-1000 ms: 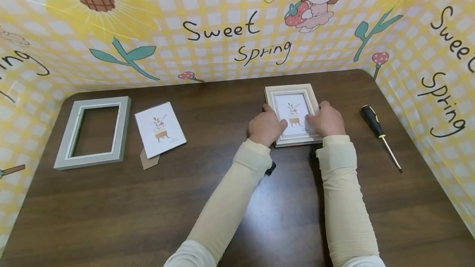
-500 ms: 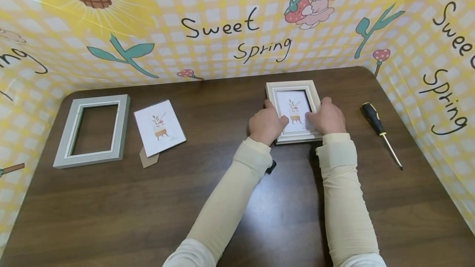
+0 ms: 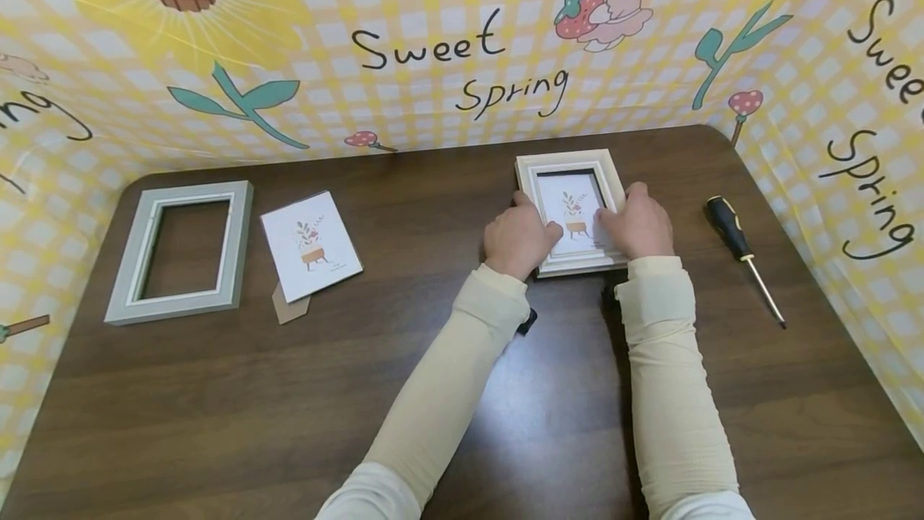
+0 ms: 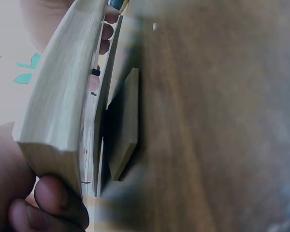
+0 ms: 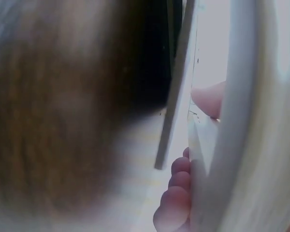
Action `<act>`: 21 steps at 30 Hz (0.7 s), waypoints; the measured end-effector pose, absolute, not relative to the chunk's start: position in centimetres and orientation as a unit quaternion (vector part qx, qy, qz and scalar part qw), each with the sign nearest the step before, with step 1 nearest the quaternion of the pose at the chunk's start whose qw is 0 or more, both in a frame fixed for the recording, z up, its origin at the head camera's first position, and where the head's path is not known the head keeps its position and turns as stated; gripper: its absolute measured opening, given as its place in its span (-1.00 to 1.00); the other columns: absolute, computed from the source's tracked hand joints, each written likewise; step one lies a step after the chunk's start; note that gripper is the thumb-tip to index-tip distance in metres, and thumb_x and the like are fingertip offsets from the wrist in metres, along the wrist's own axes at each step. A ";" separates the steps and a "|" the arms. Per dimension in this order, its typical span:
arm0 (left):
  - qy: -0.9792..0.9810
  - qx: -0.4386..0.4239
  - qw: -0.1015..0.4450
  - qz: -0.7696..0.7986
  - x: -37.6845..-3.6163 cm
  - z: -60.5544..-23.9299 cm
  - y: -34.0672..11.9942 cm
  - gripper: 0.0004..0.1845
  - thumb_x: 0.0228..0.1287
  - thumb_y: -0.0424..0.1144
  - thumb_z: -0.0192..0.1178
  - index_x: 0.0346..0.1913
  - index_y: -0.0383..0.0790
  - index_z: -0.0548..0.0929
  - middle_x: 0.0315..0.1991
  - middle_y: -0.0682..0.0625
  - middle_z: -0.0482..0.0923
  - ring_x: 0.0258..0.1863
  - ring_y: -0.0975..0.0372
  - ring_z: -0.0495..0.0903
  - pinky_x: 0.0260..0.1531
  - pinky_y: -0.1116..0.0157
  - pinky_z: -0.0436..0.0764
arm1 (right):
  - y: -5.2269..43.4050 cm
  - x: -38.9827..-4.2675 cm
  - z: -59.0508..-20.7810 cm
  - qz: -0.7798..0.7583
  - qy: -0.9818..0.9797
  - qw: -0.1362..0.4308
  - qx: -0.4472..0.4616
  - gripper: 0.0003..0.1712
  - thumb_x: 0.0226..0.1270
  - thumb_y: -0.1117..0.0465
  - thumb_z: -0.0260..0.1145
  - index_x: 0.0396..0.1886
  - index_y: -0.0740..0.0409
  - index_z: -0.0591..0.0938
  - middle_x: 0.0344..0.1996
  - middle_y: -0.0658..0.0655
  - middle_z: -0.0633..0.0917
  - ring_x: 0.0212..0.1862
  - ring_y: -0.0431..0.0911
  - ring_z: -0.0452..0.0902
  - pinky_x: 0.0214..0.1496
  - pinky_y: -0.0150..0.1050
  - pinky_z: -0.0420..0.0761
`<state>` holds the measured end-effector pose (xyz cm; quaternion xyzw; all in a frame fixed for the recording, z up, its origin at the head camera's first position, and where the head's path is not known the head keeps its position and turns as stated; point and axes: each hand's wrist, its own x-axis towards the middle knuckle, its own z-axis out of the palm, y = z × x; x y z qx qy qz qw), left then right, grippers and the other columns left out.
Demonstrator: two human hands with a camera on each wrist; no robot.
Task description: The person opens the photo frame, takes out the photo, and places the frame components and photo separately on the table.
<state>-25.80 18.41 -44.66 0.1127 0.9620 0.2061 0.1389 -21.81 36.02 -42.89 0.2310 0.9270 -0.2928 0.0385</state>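
In the head view, my left hand (image 3: 516, 241) grips the left side of a cream picture frame (image 3: 563, 159), and my right hand (image 3: 642, 223) holds its right side. Both thumbs lie over the frame's front. A printed plant picture (image 3: 570, 207) shows through the opening, a dark band along its top edge. Seen from the left wrist, the wooden frame (image 4: 58, 96) is raised, while a thin backing board (image 4: 107, 87) sits apart below it. A stand piece (image 4: 125, 130) angles under that board. In the right wrist view, fingertips (image 5: 176, 198) curl beneath the frame.
A grey frame (image 3: 234, 255) lies at the table's left. Beside it, a plant card (image 3: 310, 243) partly covers a brown board piece (image 3: 291, 310). A black-handled screwdriver (image 3: 729, 231) rests to the right. Patterned yellow cloth (image 3: 426, 103) stands behind the table.
A dark gap has appeared and widened along the inside of the cream frame's opening, above the print. Both hands keep their grip. The head view has tilted slightly.
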 end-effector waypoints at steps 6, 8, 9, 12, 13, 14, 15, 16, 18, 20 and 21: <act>0.961 0.115 0.127 0.215 -25.9 -44.3 18.0 -0.10 0.36 0.16 0.14 0.53 -0.41 0.18 -0.45 -0.07 0.64 -0.53 0.13 0.57 -0.47 0.19 0.53 | 35.6 -21.9 -42.3 -0.290 0.929 0.037 0.227 -0.37 0.51 -0.01 0.16 0.26 0.43 0.33 -0.02 0.48 0.55 -0.02 0.30 0.46 0.08 0.20 0.41; 0.961 0.118 0.118 0.220 -26.0 -44.0 17.8 -0.10 0.35 0.16 0.15 0.51 -0.42 0.20 -0.43 -0.08 0.64 -0.51 0.13 0.58 -0.46 0.18 0.54 | 35.4 -21.9 -41.7 -0.288 0.931 0.031 0.224 -0.38 0.54 0.00 0.10 0.28 0.45 0.34 0.00 0.49 0.54 -0.02 0.30 0.46 0.08 0.21 0.41; 0.961 0.119 0.113 0.221 -26.1 -43.8 17.6 -0.10 0.34 0.15 0.16 0.51 -0.42 0.21 -0.44 -0.09 0.64 -0.52 0.12 0.58 -0.46 0.18 0.54 | 35.3 -22.0 -41.4 -0.287 0.932 0.026 0.221 -0.39 0.56 0.01 0.07 0.28 0.46 0.34 0.02 0.50 0.54 0.00 0.31 0.46 0.10 0.22 0.40; 0.961 0.122 0.105 0.227 -26.1 -43.2 17.2 -0.12 0.33 0.14 0.16 0.50 -0.41 0.23 -0.52 -0.06 0.59 -0.56 0.12 0.56 -0.49 0.18 0.52 | 35.0 -21.9 -40.7 -0.280 0.937 0.012 0.208 -0.44 0.59 0.07 -0.02 0.28 0.48 0.36 0.02 0.52 0.54 0.01 0.35 0.47 0.12 0.23 0.40; 0.960 0.122 0.107 0.228 -26.1 -43.1 17.1 -0.13 0.33 0.14 0.16 0.50 -0.40 0.23 -0.54 -0.05 0.57 -0.57 0.13 0.55 -0.51 0.18 0.51 | 34.9 -21.8 -40.5 -0.278 0.939 0.006 0.202 -0.47 0.59 0.11 -0.04 0.26 0.49 0.38 0.01 0.52 0.55 0.01 0.36 0.47 0.12 0.24 0.39; 0.959 0.121 0.110 0.230 -26.1 -42.9 16.9 -0.13 0.33 0.13 0.16 0.51 -0.39 0.23 -0.57 -0.03 0.55 -0.59 0.13 0.54 -0.52 0.18 0.50 | 34.9 -21.7 -40.3 -0.276 0.941 -0.001 0.197 -0.49 0.58 0.13 -0.06 0.24 0.49 0.40 0.00 0.53 0.55 0.01 0.37 0.48 0.12 0.24 0.39; 0.958 0.120 0.114 0.233 -26.1 -42.8 16.8 -0.13 0.34 0.13 0.15 0.51 -0.38 0.22 -0.58 -0.02 0.54 -0.60 0.13 0.53 -0.53 0.19 0.49 | 34.8 -21.6 -40.2 -0.275 0.942 -0.008 0.192 -0.52 0.57 0.16 -0.07 0.20 0.49 0.42 -0.02 0.53 0.56 -0.01 0.37 0.48 0.11 0.25 0.39; 0.957 0.119 0.118 0.235 -26.1 -42.6 16.6 -0.12 0.33 0.13 0.15 0.52 -0.38 0.21 -0.59 -0.02 0.53 -0.60 0.14 0.52 -0.54 0.19 0.48 | 34.7 -21.5 -40.1 -0.274 0.943 -0.014 0.188 -0.54 0.56 0.18 -0.07 0.17 0.49 0.44 -0.05 0.52 0.56 -0.02 0.37 0.48 0.10 0.25 0.39; 0.956 0.117 0.126 0.238 -26.1 -42.5 16.4 -0.12 0.33 0.13 0.15 0.53 -0.37 0.19 -0.59 -0.01 0.52 -0.61 0.14 0.51 -0.55 0.19 0.47 | 34.6 -21.4 -40.0 -0.275 0.944 -0.024 0.181 -0.56 0.53 0.20 -0.07 0.13 0.49 0.47 -0.07 0.52 0.57 -0.02 0.38 0.47 0.11 0.24 0.38; 0.955 0.116 0.131 0.241 -26.0 -42.3 16.2 -0.11 0.33 0.12 0.14 0.54 -0.36 0.17 -0.59 -0.01 0.52 -0.61 0.14 0.51 -0.54 0.19 0.46 | 34.5 -21.3 -39.9 -0.274 0.945 -0.030 0.179 -0.57 0.52 0.21 -0.05 0.10 0.49 0.49 -0.09 0.51 0.57 -0.02 0.37 0.46 0.11 0.24 0.37; 0.954 0.116 0.132 0.242 -26.0 -42.3 16.2 -0.11 0.33 0.12 0.14 0.55 -0.35 0.17 -0.59 -0.01 0.52 -0.62 0.14 0.50 -0.55 0.19 0.46 | 34.5 -21.2 -39.9 -0.273 0.945 -0.031 0.178 -0.57 0.52 0.21 -0.05 0.10 0.49 0.50 -0.09 0.50 0.57 -0.01 0.37 0.46 0.11 0.24 0.37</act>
